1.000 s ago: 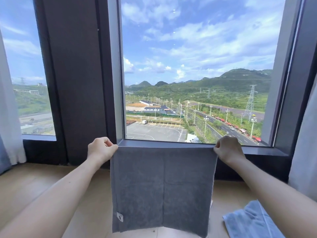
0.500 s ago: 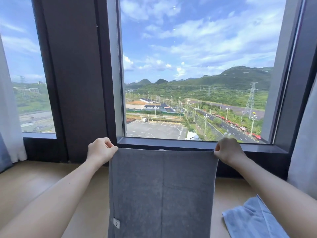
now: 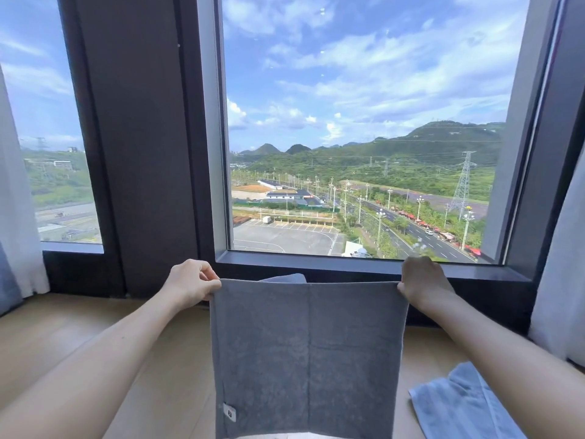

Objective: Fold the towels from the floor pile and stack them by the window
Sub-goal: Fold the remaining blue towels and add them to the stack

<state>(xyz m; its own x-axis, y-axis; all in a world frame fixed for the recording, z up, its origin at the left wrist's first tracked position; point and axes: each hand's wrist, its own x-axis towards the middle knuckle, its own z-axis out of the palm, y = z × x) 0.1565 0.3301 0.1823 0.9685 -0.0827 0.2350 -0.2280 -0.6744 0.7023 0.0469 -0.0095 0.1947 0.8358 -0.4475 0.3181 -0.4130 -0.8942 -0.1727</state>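
Left hand (image 3: 193,285) had its fingers (image 3: 207,275) pinched on the top left corner of the grey towel (image 3: 307,359), which hung flat above the floor (image 3: 79,327) near the window sill (image 3: 348,264), with a bluish bit (image 3: 285,278) peeking over its top edge, maybe a folded towel, hard to tell. Right hand (image 3: 424,285) gripped the other top corner, and a light blue towel (image 3: 459,407) lay on the floor lower right. Risk as I saw it: those were small corner grips, so one slipping mid-fold would drop that side and skew the crease.
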